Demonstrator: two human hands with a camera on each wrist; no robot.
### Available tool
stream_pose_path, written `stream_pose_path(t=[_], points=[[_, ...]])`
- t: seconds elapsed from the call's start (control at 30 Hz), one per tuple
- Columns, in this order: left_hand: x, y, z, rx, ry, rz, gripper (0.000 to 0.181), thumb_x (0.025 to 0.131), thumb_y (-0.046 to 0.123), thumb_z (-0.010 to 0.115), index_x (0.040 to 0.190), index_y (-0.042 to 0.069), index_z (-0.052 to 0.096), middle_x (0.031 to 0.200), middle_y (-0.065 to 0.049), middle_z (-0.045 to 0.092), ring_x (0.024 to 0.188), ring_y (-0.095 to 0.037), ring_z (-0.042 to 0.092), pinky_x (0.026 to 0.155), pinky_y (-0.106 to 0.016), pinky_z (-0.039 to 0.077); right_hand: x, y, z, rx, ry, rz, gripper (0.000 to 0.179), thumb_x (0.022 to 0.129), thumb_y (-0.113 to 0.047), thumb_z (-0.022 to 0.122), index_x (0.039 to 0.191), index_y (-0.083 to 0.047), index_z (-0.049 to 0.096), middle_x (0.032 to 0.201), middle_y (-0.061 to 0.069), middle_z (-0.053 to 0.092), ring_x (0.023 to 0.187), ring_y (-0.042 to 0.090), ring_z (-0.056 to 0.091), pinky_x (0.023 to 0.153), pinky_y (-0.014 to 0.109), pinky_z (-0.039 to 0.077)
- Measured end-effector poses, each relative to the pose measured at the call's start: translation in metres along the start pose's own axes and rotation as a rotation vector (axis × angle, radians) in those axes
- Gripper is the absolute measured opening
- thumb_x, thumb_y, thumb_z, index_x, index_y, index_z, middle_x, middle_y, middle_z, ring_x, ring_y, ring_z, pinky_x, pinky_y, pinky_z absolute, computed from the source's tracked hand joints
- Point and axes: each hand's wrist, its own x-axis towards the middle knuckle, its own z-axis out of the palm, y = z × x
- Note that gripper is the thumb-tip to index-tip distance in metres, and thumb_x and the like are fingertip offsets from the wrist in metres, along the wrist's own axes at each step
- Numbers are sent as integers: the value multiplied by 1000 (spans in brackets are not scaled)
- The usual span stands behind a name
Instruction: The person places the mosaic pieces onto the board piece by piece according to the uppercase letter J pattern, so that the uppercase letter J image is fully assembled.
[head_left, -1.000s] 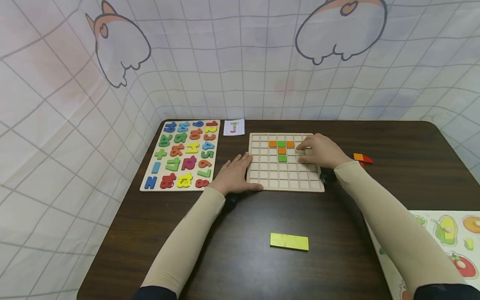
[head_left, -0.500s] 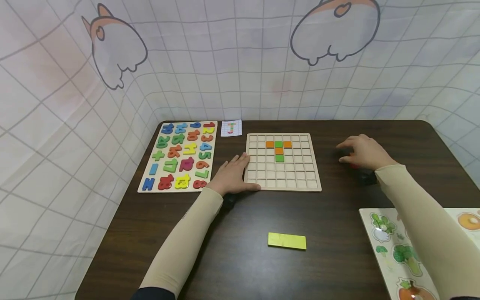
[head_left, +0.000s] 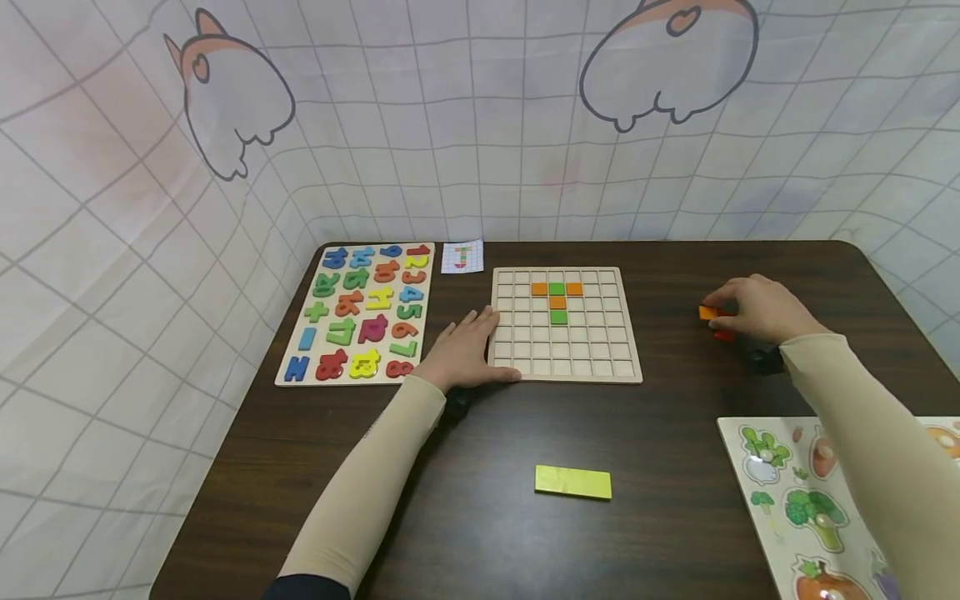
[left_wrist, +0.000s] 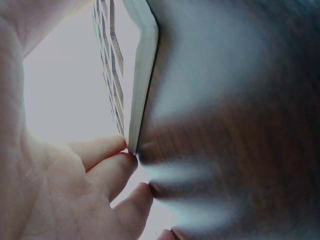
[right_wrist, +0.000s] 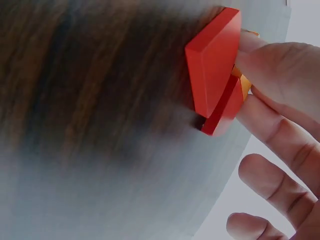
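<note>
In the head view, a wooden grid board (head_left: 600, 358) bears several orange and green square tiles in a T-like figure. My left hand (head_left: 463, 350) lies at its lower left corner, with the fingers extended along the left edge and the thumb along the front edge. In the left wrist view, fingertips touch the board's rim (left_wrist: 142, 85). To the right of the board, my right hand (head_left: 761, 308) pinches an orange tile (head_left: 707, 312) between thumb and forefinger. Red tiles (right_wrist: 212, 65) lie against it under the hand; the fingers partly cover them.
A board of colourful letters and numbers (head_left: 360, 333) lies left. Behind it sits a small pattern card (head_left: 462, 257). A yellow-green bar (head_left: 573, 482) lies near the front. A vegetable picture board (head_left: 780, 517) is at the right front, partly under the right forearm.
My right hand has left the grid board, moved right to the loose tiles and taken hold of an orange one. The left hand has stayed at the board's corner.
</note>
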Motion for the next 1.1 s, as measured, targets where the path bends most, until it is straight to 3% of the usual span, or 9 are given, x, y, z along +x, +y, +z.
stream_pose_path(t=[0.37, 0.83, 1.1], points=[[1, -1, 1, -6, 9, 9, 115, 82, 70, 74, 168, 15, 21, 176, -3, 19, 164, -28, 18, 132, -56, 19, 6, -18, 8, 29, 29, -29, 26, 91, -13, 77, 115, -2, 78, 122, 25, 71, 114, 46, 61, 106, 70, 41], [1, -3, 1, -7, 6, 2, 114, 82, 70, 74, 168, 15, 21, 176, -3, 19, 164, -28, 19, 132, -55, 19, 36, -92, 28, 73, 40, -189, 28, 91, -18, 80, 116, -7, 79, 118, 14, 76, 111, 35, 65, 110, 62, 42], [0, -2, 1, -11, 10, 11, 114, 82, 69, 75, 167, 15, 22, 176, -3, 20, 164, -29, 19, 132, -55, 19, 51, -130, 32, 143, 16, -165, 29, 89, -25, 83, 115, -12, 81, 121, 10, 77, 109, 29, 59, 101, 54, 48]])
